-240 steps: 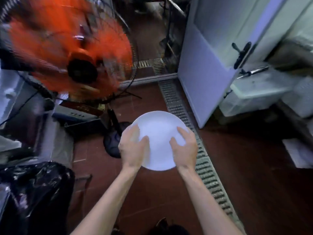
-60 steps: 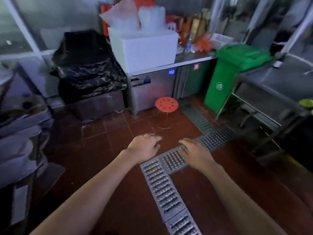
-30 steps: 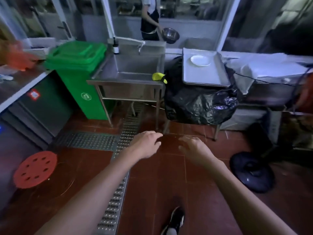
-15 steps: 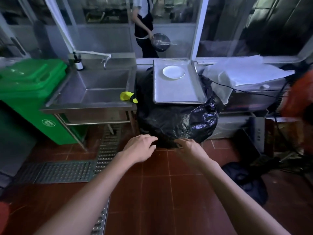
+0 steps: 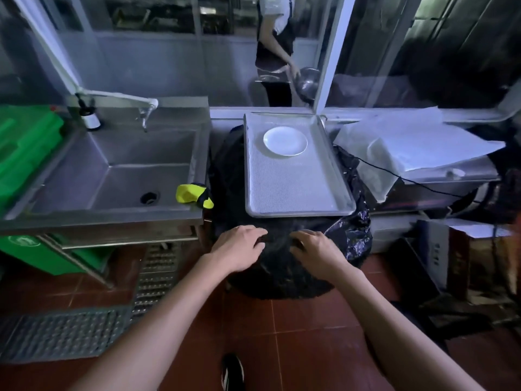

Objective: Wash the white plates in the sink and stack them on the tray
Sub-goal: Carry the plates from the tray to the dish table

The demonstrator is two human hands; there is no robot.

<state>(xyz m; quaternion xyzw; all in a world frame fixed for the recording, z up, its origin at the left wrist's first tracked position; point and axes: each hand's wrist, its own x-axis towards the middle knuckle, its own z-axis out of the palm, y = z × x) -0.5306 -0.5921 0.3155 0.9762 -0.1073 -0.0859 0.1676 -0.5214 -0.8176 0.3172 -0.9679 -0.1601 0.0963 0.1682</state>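
- While half a second ago the steel sink (image 5: 112, 170) and the tray stood further off, both now sit larger and closer under the head camera, so the person has stepped up to the workstation
- Both hands are out front with nothing in them: the left hand (image 5: 239, 246) and the right hand (image 5: 318, 249) hover palm-down, fingers loosely bent, in front of the black plastic bag (image 5: 349, 235) under the tray
- One round white plate (image 5: 285, 141) lies flat, face up, at the far end of the rectangular grey metal tray (image 5: 296, 187); being round it has no long axis, while the tray's long side runs away from the person
- No plate shows in the sink basin, so I judge one plate delivered and the next still to be fetched
- A yellow sponge (image 5: 191, 193) sits on the sink's near right corner, just beside the tray
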